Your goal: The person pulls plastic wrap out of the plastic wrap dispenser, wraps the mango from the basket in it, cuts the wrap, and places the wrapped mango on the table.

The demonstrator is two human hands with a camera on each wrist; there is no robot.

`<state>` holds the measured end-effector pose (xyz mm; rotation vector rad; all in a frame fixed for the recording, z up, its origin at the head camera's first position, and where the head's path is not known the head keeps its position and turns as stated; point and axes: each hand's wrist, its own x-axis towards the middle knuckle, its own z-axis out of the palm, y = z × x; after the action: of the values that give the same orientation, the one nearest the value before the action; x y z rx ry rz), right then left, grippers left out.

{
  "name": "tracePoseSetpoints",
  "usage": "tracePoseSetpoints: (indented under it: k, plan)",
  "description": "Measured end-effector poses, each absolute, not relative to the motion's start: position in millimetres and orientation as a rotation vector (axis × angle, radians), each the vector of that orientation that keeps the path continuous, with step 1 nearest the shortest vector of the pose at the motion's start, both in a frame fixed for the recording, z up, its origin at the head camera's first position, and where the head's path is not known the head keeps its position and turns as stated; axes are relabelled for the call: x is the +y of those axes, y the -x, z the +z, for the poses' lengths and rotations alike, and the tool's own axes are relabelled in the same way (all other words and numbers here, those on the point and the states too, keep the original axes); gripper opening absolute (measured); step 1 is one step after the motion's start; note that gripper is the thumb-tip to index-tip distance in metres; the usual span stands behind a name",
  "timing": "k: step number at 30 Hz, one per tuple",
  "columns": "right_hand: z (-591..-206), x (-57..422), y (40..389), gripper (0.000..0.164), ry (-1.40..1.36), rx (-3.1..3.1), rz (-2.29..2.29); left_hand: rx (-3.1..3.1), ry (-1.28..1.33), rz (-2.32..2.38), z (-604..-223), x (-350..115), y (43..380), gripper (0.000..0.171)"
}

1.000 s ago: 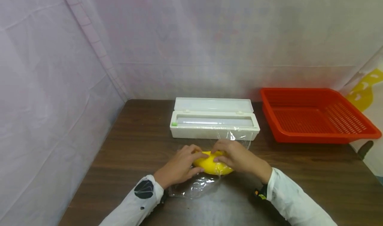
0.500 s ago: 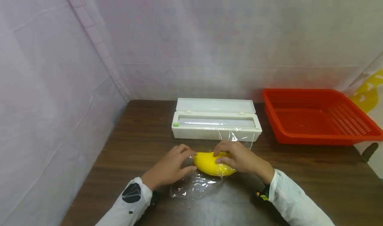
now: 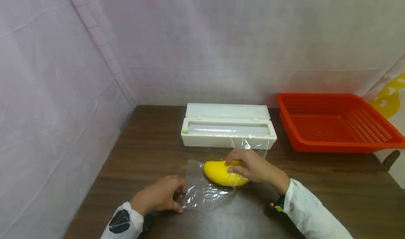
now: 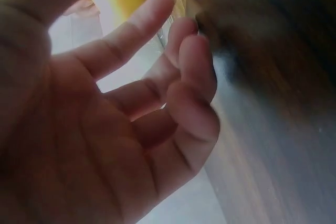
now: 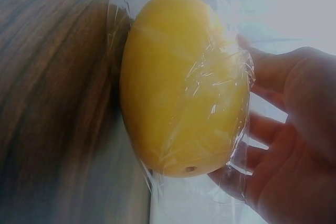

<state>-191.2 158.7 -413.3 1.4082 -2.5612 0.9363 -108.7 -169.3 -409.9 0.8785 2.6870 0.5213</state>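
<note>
Smooth yellow mango-shaped fruit [image 3: 216,173] lies mid-scene on dark brown wooden table [image 3: 142,140], clear shiny plastic film [image 3: 205,199] creased over its right part, spreading out left and near. Right hand [image 3: 251,165] grips fruit's right end, thumb and fingers bent round it. Left hand [image 3: 159,194] down at film's left edge, thumb apart, fingers loosely curved; touching film or just beside, cannot tell. Far side: white rectangular plastic box [image 3: 209,141], lid up. Far right: red slotted plastic basket [image 3: 341,147].
</note>
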Motion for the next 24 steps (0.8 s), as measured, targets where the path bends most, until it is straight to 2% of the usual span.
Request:
tracePoseSetpoints:
  k: [11,24]
  plan:
    - [-412.3,157.5,188.3,0.015,-1.386,-2.589,0.944,2.661,-1.021,0.579,-416.8,-166.7,108.1,0.005]
    - [-412.0,157.2,187.6,0.014,-1.375,-2.593,0.935,2.635,-1.107,0.603,-412.4,-155.4,107.2,0.014]
